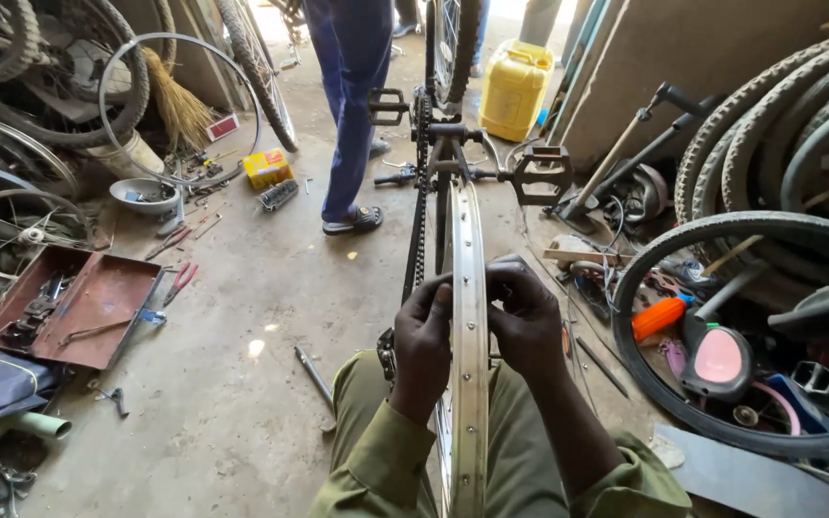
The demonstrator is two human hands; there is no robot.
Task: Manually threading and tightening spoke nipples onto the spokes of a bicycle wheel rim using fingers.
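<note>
The shiny wheel rim (469, 364) stands up between the person's knees, at 6 o'clock; the left hand (424, 336) curls closed around its left edge; the right hand (527, 312) pinches the right edge, fingers bent tight; best to hold it steady and press evenly; the chain (418, 240) and pedal (540, 175) sit at 12 o'clock; the yellow can (513, 88) stands farthest.

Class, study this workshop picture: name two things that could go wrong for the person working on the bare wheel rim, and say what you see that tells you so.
1. Both the left hand and the right hand grip the bare metal rim beside the chain; if the wheel turned, fingers might get pinched.
2. Loose tools like the red-handled pliers lie on the floor near a standing person's sandalled foot: a possible trip hazard.
</note>
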